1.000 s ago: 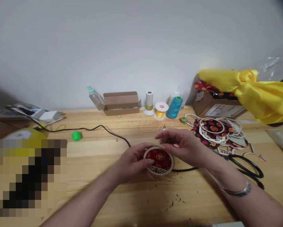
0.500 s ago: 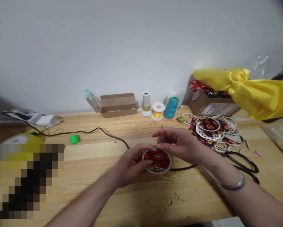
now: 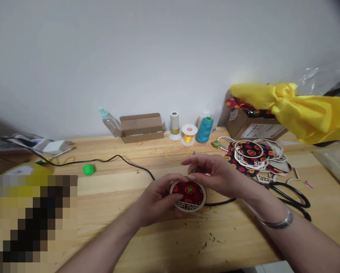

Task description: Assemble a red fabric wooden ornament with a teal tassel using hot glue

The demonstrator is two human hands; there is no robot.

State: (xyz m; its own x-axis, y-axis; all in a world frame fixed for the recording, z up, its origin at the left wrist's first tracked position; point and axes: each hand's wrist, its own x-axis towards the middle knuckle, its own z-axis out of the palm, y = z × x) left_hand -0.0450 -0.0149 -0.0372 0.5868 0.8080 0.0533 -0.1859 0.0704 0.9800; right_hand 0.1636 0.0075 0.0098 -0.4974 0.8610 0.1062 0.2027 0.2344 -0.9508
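A round ornament (image 3: 191, 195) with dark red patterned fabric inside a pale openwork frame is held just over the table, tilted towards me. My left hand (image 3: 158, 197) grips its left side, thumb on the fabric and the other fingers behind. At the ornament's upper right edge is my right hand (image 3: 215, 172), its thumb and forefinger pinched together at the rim. Whatever lies between those fingertips is too small to make out. Black-handled scissors (image 3: 293, 195) lie beside my right forearm, and a black cable (image 3: 221, 203) passes behind the ornament.
Along the wall stand a spray bottle (image 3: 110, 122), an open cardboard box (image 3: 143, 129), yellow cord spools (image 3: 189, 134) and a blue thread cone (image 3: 205, 130). Frames and fabric pieces (image 3: 255, 159) are piled at right, before a carton (image 3: 252, 125) under yellow cloth (image 3: 306, 110). A green cap (image 3: 88, 169) lies left.
Both hands keep almost the same grip on the round ornament. The view has shifted very slightly; nothing is visibly taken up or let go.
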